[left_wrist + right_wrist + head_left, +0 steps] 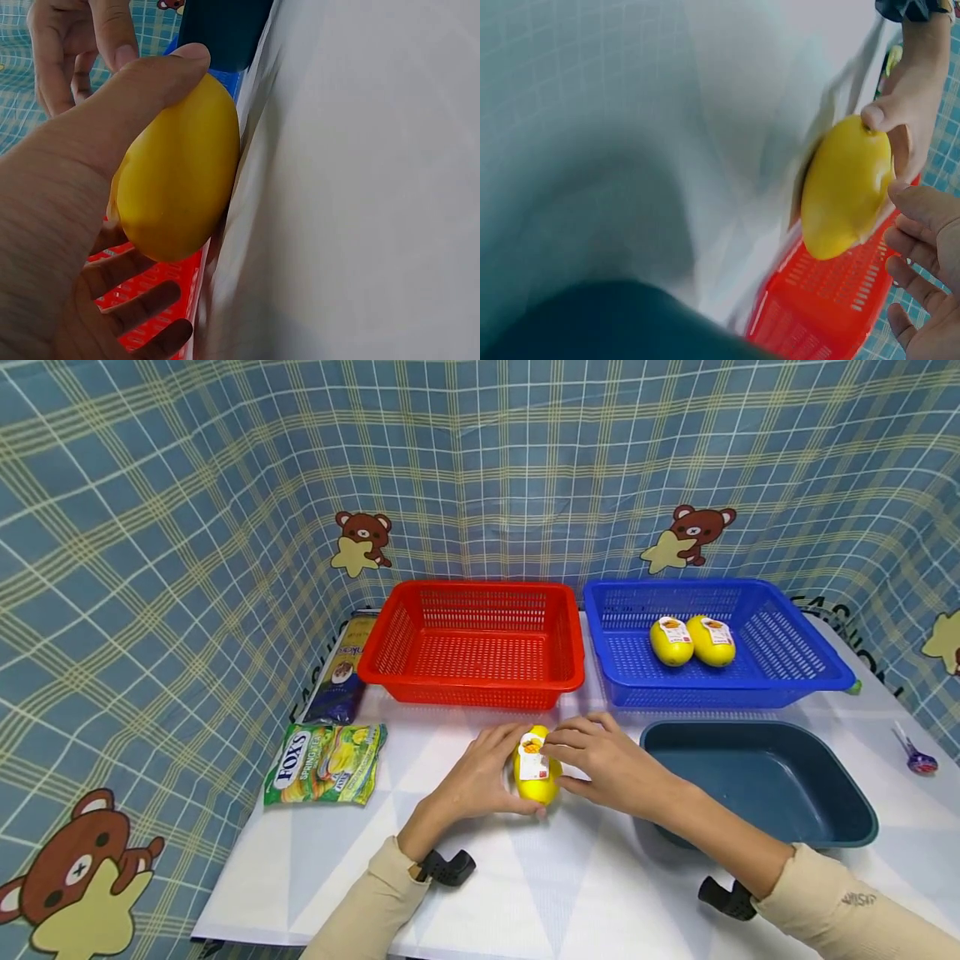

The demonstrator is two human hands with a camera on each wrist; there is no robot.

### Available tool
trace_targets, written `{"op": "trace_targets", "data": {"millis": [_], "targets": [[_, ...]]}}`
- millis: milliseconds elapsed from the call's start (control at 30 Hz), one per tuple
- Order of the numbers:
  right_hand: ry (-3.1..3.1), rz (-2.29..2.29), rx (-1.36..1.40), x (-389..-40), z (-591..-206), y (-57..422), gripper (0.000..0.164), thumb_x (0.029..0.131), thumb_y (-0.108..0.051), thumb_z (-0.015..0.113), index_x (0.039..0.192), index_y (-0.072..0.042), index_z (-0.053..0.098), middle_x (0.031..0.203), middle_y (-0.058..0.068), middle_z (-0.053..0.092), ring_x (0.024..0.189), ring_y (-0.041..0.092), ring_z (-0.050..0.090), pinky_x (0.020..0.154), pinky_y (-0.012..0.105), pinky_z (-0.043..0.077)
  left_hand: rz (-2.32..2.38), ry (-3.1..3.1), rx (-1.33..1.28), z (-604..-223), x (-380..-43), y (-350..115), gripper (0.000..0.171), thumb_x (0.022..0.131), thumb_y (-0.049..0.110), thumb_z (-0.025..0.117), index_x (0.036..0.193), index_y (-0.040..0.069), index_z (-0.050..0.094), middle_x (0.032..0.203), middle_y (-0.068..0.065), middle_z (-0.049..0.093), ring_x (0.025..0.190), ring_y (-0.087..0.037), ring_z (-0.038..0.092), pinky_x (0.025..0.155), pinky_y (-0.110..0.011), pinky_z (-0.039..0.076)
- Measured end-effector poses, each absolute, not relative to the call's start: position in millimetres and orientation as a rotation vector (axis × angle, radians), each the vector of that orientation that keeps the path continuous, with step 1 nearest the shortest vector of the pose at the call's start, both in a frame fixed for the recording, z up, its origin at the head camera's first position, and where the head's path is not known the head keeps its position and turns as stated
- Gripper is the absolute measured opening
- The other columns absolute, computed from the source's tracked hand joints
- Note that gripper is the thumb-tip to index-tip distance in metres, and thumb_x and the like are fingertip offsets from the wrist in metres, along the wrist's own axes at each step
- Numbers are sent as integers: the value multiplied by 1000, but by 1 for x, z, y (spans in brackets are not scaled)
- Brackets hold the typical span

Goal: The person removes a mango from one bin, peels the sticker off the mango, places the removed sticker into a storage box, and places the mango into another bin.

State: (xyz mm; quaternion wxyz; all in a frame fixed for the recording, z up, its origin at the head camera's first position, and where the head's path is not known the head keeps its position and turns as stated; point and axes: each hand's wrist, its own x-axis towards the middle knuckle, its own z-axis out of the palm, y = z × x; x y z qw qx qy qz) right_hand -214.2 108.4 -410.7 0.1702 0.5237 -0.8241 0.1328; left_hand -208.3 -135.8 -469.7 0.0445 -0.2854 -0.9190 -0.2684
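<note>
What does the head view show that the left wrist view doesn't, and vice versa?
Only the head view: candy bag, dark packet, lollipop, two labelled fruits in the blue basket, and the label on the held yellow fruit.

Only the left wrist view: a close-up of that fruit's unlabelled side.

Both: the yellow fruit, left hand, right hand, red basket, dark tub and blue basket.

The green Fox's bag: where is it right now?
In the head view, the green Fox's bag lies on the left of the white table, just in front of the dark packet and left of the left hand.
</note>
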Motion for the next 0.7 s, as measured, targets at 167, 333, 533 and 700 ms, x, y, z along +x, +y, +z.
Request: {"op": "trace_targets", "data": {"millis": [167,333,533,700], "targets": [[-2297,404,1544,-216,-416,100,35,79,-20,87,112,-12,75,112,0,71,114,24,58,99,49,40,-816,-2811,-874,-469,-209,-136,113,65,67,84,156,24,33,151,2,41,133,-20,39,107,-46,37],[-2230,349,1570,-216,-417,96,28,79,-13,86,105,-12,78,105,-1,73,108,24,59,97,46,40,-836,-2817,-866,-468,-208,-136,113,65,66,84,156,23,33,151,3,40,133,-20,39,107,-46,36],[-2191,416,1534,-217,-415,93,22,80,-8,84,101,-9,77,97,-1,73,101,23,61,90,40,43,-840,-2802,-874,-469,-207,-137,113,65,67,83,156,21,34,152,3,40,133,-20,39,109,-45,36],[-2157,545,1466,-222,-405,92,23,78,-2,84,99,-7,76,97,3,71,99,25,62,91,42,46,-822,-2795,-879,-470,-207,-138,112,65,67,83,156,20,36,150,2,41,132,-21,40,107,-46,38]]}}
